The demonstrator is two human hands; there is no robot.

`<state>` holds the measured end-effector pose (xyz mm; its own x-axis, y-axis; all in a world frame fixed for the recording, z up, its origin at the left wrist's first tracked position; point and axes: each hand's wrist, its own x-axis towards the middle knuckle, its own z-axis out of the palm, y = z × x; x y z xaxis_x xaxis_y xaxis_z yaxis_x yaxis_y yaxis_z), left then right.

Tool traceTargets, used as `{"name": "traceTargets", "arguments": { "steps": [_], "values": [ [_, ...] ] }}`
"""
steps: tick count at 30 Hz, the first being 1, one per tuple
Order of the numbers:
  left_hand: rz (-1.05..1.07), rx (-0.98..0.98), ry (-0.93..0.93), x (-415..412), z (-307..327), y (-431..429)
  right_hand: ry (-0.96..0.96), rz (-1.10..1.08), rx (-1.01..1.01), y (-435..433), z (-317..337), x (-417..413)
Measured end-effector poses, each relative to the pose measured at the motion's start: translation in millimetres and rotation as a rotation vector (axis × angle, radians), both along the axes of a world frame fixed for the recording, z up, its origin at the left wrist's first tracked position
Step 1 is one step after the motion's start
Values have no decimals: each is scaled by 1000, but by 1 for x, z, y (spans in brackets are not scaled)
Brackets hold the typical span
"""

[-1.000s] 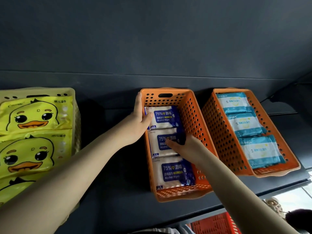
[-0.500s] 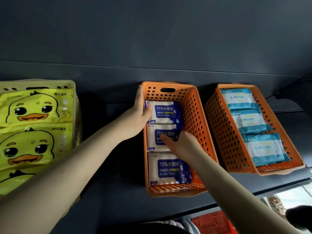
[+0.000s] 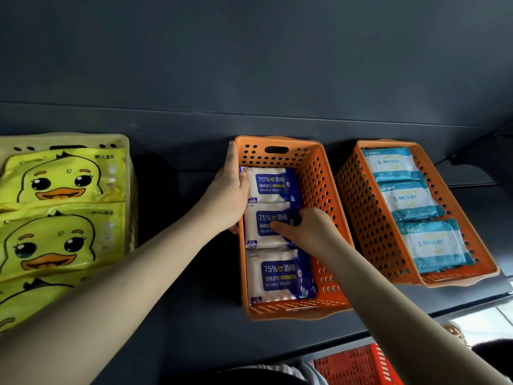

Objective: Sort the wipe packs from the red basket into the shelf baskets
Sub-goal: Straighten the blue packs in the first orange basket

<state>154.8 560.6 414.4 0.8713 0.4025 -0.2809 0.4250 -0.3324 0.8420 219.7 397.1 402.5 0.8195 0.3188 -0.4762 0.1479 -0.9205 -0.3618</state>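
Observation:
The middle orange basket (image 3: pixel 315 173) on the dark shelf holds three white-and-blue alcohol wipe packs in a row: back (image 3: pixel 273 184), middle (image 3: pixel 259 229) and front (image 3: pixel 277 276). My left hand (image 3: pixel 230 195) grips the basket's left wall, thumb inside against the back pack. My right hand (image 3: pixel 305 229) lies on the middle pack, thumb on top and fingers curled over its right edge. The red basket (image 3: pixel 358 365) shows below the shelf edge, its contents hidden.
To the right stands a second orange basket (image 3: pixel 361 207) with three teal wipe packs (image 3: pixel 405 201). At the left, a pale yellow basket (image 3: pixel 131 173) holds yellow duck-print packs (image 3: pixel 63 179). The shelf's back wall is close behind the baskets.
The middle orange basket now sits straighter than a second ago, its front end swung left. My right hand shifted slightly on the middle pack. My left hand kept its grip.

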Motion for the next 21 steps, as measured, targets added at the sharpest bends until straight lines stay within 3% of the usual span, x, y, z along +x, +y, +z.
{"name": "traceTargets", "arguments": {
  "steps": [5,11,17,21],
  "values": [
    [63,-6,-16,-1,3,-4,58,-33,-9,1,2,-1],
    [70,-17,-2,-1,-3,-6,78,-98,194,-25,23,-5],
    [70,-28,-8,-3,-3,-6,-54,94,-17,-49,34,-30],
    [65,-41,-13,-3,0,-8,-83,117,57,-43,28,-28]
  ]
}}
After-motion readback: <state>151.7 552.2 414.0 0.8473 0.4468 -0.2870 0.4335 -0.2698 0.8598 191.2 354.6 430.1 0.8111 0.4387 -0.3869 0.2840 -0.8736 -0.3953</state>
